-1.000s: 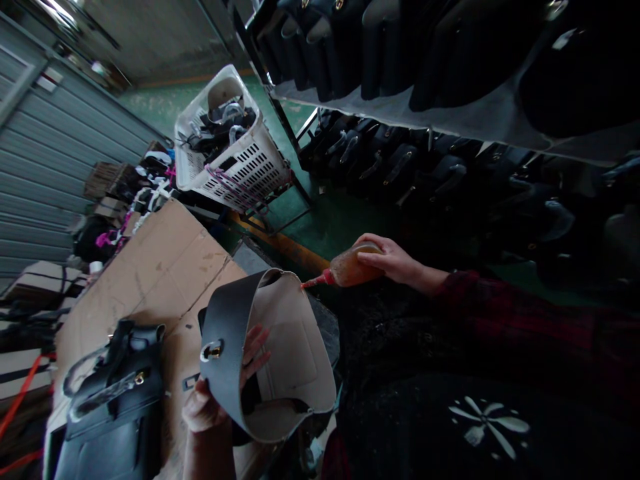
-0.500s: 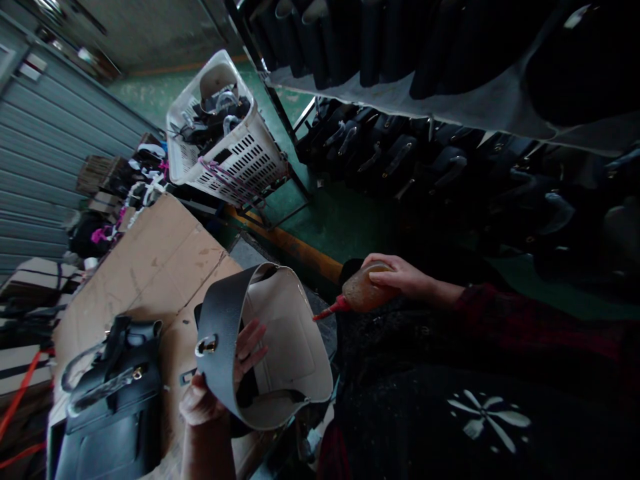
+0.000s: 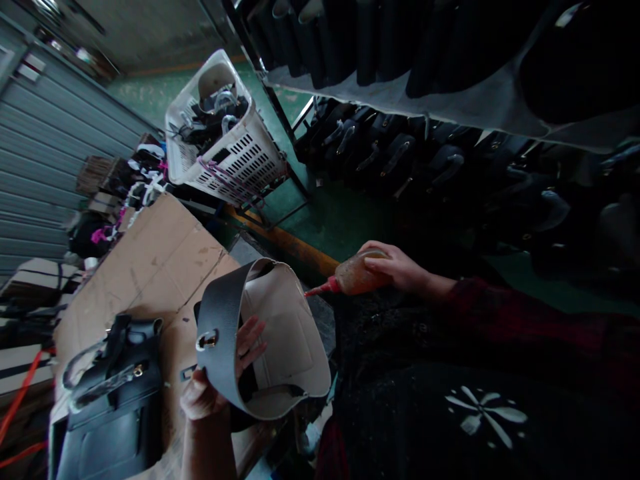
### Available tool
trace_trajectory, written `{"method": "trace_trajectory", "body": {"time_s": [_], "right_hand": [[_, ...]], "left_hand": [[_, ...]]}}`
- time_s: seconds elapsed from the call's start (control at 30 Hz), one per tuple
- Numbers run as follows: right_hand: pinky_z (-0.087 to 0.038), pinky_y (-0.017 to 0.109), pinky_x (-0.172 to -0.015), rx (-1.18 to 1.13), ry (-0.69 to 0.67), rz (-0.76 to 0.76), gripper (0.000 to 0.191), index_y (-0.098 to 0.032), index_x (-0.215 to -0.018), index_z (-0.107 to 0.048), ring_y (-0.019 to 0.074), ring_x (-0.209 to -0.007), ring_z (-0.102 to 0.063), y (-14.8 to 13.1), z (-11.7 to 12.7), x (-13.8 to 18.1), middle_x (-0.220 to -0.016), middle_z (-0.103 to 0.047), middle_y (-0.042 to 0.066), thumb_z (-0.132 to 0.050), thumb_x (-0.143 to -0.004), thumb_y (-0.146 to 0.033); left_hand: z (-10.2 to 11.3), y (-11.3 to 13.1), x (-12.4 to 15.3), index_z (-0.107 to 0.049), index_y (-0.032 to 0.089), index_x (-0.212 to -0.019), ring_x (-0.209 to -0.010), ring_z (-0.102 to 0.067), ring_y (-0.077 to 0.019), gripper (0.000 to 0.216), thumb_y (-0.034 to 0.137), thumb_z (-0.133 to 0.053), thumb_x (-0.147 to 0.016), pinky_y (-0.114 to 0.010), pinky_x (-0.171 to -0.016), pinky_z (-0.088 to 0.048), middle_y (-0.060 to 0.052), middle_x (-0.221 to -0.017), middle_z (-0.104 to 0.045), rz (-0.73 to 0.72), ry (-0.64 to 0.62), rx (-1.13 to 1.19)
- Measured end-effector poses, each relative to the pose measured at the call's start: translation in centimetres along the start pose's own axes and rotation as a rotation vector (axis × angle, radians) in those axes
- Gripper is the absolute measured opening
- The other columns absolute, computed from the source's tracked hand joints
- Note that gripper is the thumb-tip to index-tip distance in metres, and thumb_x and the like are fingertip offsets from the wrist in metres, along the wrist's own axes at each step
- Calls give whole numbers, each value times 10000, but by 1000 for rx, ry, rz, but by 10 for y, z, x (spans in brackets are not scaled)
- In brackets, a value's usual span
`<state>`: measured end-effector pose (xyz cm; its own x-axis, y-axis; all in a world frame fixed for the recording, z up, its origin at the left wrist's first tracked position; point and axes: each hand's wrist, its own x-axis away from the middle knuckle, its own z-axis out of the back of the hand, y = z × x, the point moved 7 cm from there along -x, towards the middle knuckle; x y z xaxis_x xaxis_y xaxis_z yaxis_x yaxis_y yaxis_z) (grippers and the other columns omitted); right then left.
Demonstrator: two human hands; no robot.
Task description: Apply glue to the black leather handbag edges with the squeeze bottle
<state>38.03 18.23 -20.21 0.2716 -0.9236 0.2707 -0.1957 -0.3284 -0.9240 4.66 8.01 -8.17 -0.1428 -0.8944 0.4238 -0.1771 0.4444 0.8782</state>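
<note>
My left hand grips the rim of an open black bag shell, thumb outside and fingers inside against its beige lining. A gold clasp sits on the black outer face. My right hand is wrapped round a squeeze bottle of amber glue. The bottle's red nozzle points left, its tip close to the shell's far edge.
A finished black handbag lies on the cardboard-covered table at the left. A white plastic basket of parts stands beyond it on a frame. Racks of black bags fill the right. The floor is green.
The glue bottle dipped down and away from the shell, then came back up with its nozzle near the shell's edge. The shell stayed in my left hand.
</note>
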Motion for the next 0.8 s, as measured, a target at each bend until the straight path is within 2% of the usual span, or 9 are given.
{"method": "trace_trajectory", "body": {"time_s": [0.2,0.43,0.57,0.7,0.8], "right_hand": [[-396,283,-640,24,-8,14,364,-169,-816,-593,157,-679,-510,0,-4,-9,-739,-574,6,-684,-648,-479],[-408,273,-611,4,-116,-93,362,-166,-829,-606,161,-670,-530,19,-7,14,-737,-599,18,-697,-649,-466],[-409,268,-593,-39,-179,-167,405,-155,-821,-610,165,-669,-541,26,-11,30,-739,-606,29,-720,-631,-494],[-424,282,-627,-83,-239,-226,462,-142,-845,-607,175,-693,-558,32,-16,45,-771,-622,46,-731,-621,-527],[-431,293,-647,-87,-266,-240,476,-144,-853,-601,185,-710,-569,33,-17,51,-783,-629,51,-732,-624,-539]], "left_hand": [[3,0,0,-643,307,-1250,-1356,-361,-439,706,676,-698,-650,-633,-1064,-335,-138,-1418,-519,27,44,-8],[2,-1,-1,-628,321,-1264,-1360,-346,-452,684,693,-644,-690,-659,-1063,-309,-136,-1412,-524,2,20,-4],[5,-3,-1,-658,271,-1224,-1362,-335,-462,698,697,-652,-671,-643,-1054,-337,-151,-1417,-515,9,25,-9],[6,-4,-1,-696,250,-1156,-1366,-312,-479,670,684,-685,-646,-644,-1058,-326,-155,-1405,-528,17,36,1],[3,-4,-1,-677,267,-1192,-1362,-331,-467,642,655,-683,-680,-649,-1063,-313,-157,-1409,-523,7,16,33]]}}
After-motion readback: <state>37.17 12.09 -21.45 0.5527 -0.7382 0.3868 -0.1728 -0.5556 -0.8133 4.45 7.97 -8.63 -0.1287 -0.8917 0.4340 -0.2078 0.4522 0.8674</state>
